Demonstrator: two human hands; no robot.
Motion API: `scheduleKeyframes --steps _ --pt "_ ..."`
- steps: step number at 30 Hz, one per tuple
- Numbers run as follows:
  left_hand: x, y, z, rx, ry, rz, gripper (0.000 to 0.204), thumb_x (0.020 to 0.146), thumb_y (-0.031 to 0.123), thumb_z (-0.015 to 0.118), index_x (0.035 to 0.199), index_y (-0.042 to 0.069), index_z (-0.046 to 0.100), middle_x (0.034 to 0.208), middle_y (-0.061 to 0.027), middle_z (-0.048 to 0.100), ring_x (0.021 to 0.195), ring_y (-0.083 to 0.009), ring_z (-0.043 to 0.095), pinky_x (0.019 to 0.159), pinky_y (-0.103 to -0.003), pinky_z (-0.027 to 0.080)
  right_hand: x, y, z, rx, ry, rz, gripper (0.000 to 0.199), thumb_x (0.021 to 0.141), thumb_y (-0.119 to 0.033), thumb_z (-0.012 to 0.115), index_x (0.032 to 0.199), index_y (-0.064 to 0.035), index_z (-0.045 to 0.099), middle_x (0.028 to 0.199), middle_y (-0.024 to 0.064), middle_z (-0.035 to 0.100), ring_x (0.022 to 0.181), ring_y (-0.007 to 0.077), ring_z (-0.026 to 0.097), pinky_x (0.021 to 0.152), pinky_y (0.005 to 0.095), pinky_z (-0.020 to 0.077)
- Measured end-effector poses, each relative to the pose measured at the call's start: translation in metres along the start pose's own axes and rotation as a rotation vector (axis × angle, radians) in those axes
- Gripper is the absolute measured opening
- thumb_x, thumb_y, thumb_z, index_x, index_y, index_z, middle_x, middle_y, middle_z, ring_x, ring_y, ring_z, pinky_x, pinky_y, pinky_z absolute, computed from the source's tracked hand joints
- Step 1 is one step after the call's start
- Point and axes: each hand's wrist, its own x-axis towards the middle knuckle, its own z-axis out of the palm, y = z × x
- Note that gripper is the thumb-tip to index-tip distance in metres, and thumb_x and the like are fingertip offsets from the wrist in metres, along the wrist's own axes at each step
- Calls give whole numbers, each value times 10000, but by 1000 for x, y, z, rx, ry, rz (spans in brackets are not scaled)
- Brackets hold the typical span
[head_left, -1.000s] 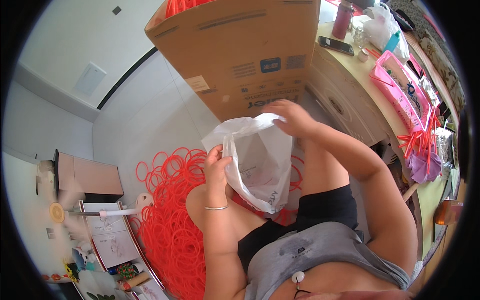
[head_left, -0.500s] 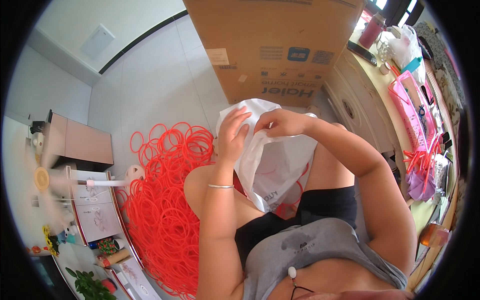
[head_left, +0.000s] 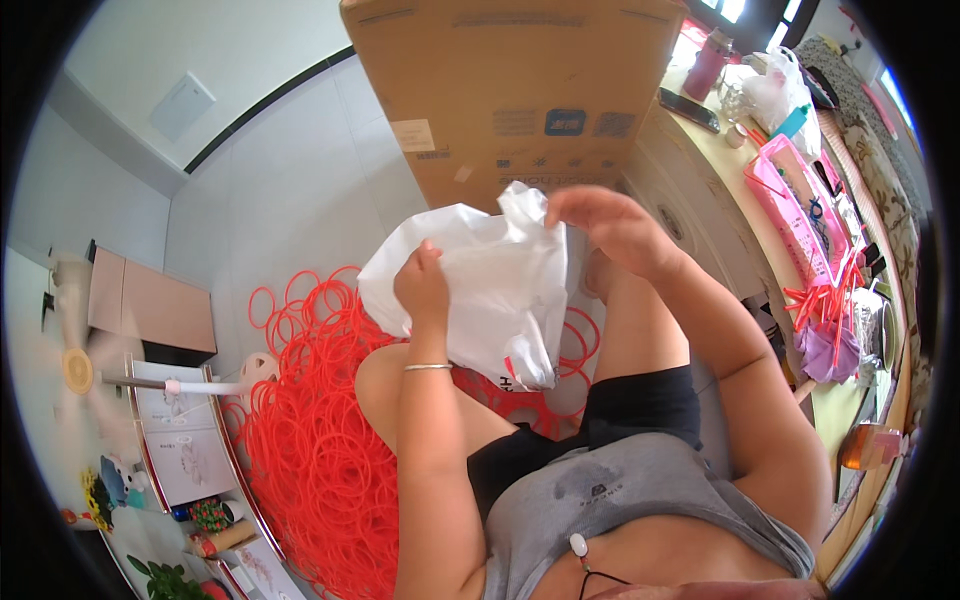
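A crinkled white plastic bag (head_left: 495,290) is spread between my hands, above my knees. My left hand (head_left: 424,285), with a silver bangle on its wrist, is closed on the bag's left part. At the upper right corner, the fingertips of my right hand (head_left: 620,228) pinch the bunched edge of the plastic. Left of my legs lies a big heap of thin red rings (head_left: 325,480) on the floor. More red rings show between my legs, partly hidden by the bag.
A tall cardboard box (head_left: 520,60) stands ahead. Along the right runs a table (head_left: 700,150) with a pink basket (head_left: 790,215), a pink flask (head_left: 708,65) and a phone (head_left: 689,109). A fan (head_left: 78,370) with blurred blades and a drawer unit (head_left: 185,465) are at left.
The bag has been turned and stretched flatter, its open mouth no longer showing. My left hand has moved left and closed; my right hand has moved up and right to the bag's corner.
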Motion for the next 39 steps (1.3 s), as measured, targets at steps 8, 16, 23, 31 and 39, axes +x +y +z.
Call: scheduleKeyframes --steps 8,16,23,31,39 --pt "-2 -8 -8 -54 -9 -40 532 1031 412 486 923 -45 736 861 -163 740 834 -262 692 806 -353 507 -18 -7 -12 646 115 -187 766 1031 -551 430 1558 -15 283 1605 224 297 1434 350 397 1196 466 312" --pt "0 -1 -2 -40 -81 -55 504 1029 382 494 892 -41 731 821 -132 722 789 -225 651 786 -341 495 -20 -10 -9 573 77 -216 820 1005 -586 468 1576 -43 240 1631 204 251 1457 358 366 1193 452 319" --pt "0 -3 1 -53 -68 -36 496 1030 373 496 875 -36 730 799 -119 715 771 -215 638 767 -342 488 -28 -14 -3 381 75 -218 842 986 -524 558 1588 -54 202 1622 198 280 1410 356 443 1160 435 370" --pt "7 -12 -6 -282 -48 -219 495 1035 365 481 918 -55 716 858 -106 692 808 -208 609 762 -348 480 -34 12 -22 115 385 -124 665 1020 -398 548 1516 7 370 1512 196 456 1349 299 508 1137 399 379" --pt "26 -65 -39 -702 3 -486 422 1026 279 495 1006 -107 663 901 -138 676 827 -222 612 771 -361 493 -43 81 -34 91 543 491 554 1009 -379 574 1393 17 515 1366 157 588 1231 253 575 1040 368 436"
